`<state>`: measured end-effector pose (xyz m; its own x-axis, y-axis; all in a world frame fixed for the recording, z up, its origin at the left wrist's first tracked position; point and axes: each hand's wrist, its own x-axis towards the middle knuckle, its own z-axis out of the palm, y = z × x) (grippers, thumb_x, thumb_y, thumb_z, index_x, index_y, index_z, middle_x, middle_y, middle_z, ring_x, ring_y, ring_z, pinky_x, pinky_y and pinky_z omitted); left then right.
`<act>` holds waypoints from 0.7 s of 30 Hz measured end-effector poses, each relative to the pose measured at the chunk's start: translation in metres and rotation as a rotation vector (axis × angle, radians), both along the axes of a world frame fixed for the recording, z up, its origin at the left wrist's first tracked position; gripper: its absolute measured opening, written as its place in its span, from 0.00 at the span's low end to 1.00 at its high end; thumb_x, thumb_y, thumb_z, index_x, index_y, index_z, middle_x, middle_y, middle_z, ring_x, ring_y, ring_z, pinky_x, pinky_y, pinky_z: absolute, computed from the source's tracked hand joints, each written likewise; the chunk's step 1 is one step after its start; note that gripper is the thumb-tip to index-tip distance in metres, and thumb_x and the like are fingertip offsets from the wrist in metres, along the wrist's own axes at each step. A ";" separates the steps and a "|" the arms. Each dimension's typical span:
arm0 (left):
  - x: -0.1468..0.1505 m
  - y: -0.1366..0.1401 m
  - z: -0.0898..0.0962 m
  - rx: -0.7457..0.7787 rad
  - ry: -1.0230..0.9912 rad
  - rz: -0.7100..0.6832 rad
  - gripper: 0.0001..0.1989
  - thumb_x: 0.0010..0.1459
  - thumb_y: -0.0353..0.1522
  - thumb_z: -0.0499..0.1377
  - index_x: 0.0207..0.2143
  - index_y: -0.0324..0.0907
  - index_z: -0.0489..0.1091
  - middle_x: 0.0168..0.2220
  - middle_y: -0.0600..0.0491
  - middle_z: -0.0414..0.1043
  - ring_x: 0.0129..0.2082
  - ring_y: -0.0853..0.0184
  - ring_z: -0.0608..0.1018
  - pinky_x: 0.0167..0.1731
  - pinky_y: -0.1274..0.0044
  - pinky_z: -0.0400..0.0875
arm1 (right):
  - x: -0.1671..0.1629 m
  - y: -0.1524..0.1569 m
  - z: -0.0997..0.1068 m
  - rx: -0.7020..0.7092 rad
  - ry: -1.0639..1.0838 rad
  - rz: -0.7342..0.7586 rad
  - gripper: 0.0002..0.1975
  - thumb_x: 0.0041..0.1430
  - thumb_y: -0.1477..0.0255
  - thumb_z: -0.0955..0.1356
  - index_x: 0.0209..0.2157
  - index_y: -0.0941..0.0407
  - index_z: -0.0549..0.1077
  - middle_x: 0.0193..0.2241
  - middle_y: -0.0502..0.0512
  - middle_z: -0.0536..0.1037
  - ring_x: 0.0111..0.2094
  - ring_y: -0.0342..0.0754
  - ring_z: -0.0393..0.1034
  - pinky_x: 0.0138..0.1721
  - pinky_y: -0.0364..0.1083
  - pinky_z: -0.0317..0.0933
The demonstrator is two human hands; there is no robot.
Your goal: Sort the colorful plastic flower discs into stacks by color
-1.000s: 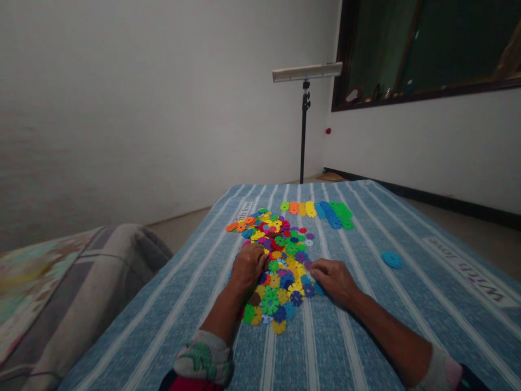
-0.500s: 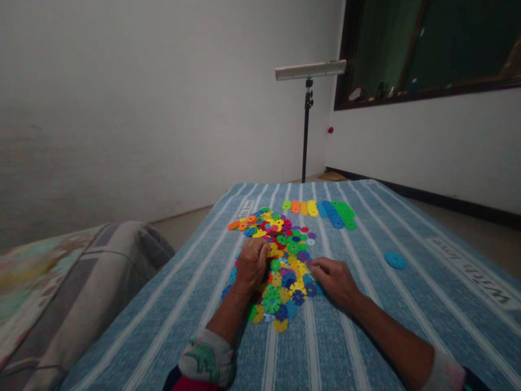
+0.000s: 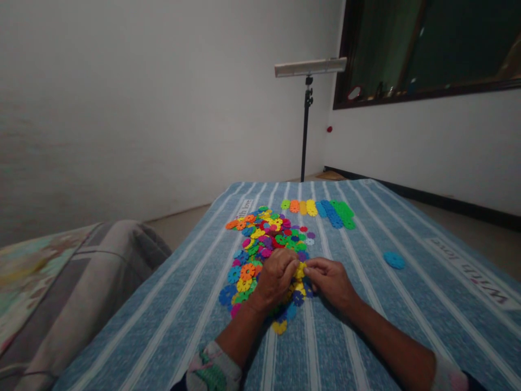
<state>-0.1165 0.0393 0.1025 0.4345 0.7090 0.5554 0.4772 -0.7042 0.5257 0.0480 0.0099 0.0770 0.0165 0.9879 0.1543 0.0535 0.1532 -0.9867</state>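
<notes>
A heap of colourful, notched flower-shaped plastic discs (image 3: pixel 246 271) lies on the striped blue cloth. My left hand (image 3: pixel 274 278) is over the right part of the heap, fingers curled closed; whatever they hold is hidden. Close to its right, my right hand (image 3: pixel 331 278) has thumb and forefinger pinched at the edge of a yellow flower-shaped disc (image 3: pixel 300 270). This disc sits in the gap between the two hands.
Beyond the heap, discs stand in rows sorted by colour, with a green row (image 3: pixel 344 214) at the right end. A blue disc group (image 3: pixel 394 260) lies apart on the right. A lamp on a black stand (image 3: pixel 304 136) rises behind the table. Grey bedding (image 3: pixel 122 260) is at the left.
My left hand has moved right across the heap, close to my right hand, uncovering orange and blue discs on the left. My right hand has shifted slightly left, onto a yellow disc.
</notes>
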 end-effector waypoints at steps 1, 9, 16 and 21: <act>-0.001 0.001 0.000 0.003 -0.010 0.008 0.15 0.67 0.36 0.48 0.33 0.44 0.72 0.36 0.48 0.77 0.40 0.63 0.78 0.45 0.70 0.72 | 0.001 0.001 0.000 -0.013 0.011 -0.003 0.14 0.49 0.60 0.70 0.28 0.57 0.78 0.13 0.46 0.67 0.16 0.41 0.60 0.18 0.40 0.54; -0.047 0.032 -0.002 0.062 -0.183 0.414 0.13 0.61 0.37 0.53 0.34 0.44 0.75 0.38 0.48 0.79 0.42 0.61 0.79 0.49 0.68 0.71 | 0.044 0.061 0.004 -0.035 -0.033 -0.222 0.19 0.46 0.57 0.71 0.30 0.59 0.78 0.13 0.47 0.68 0.13 0.40 0.57 0.15 0.40 0.50; -0.106 0.061 -0.018 -0.156 -0.204 0.872 0.14 0.52 0.39 0.53 0.29 0.44 0.76 0.35 0.48 0.81 0.39 0.56 0.80 0.45 0.68 0.72 | 0.082 0.159 0.012 0.019 -0.407 -0.454 0.13 0.50 0.68 0.65 0.27 0.60 0.80 0.13 0.50 0.70 0.16 0.43 0.62 0.21 0.43 0.58; -0.109 0.060 -0.022 -0.291 -0.297 0.899 0.15 0.51 0.41 0.54 0.30 0.43 0.78 0.33 0.49 0.81 0.38 0.55 0.81 0.42 0.69 0.73 | 0.085 0.201 0.007 -0.044 -0.682 -0.461 0.14 0.52 0.72 0.64 0.30 0.60 0.82 0.15 0.52 0.72 0.20 0.47 0.68 0.26 0.45 0.62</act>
<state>-0.2253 0.0997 0.0801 -0.4609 0.8328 0.3067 0.5918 0.0308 0.8055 0.1328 0.2112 0.0841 0.3389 0.9102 0.2380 0.6910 -0.0692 -0.7196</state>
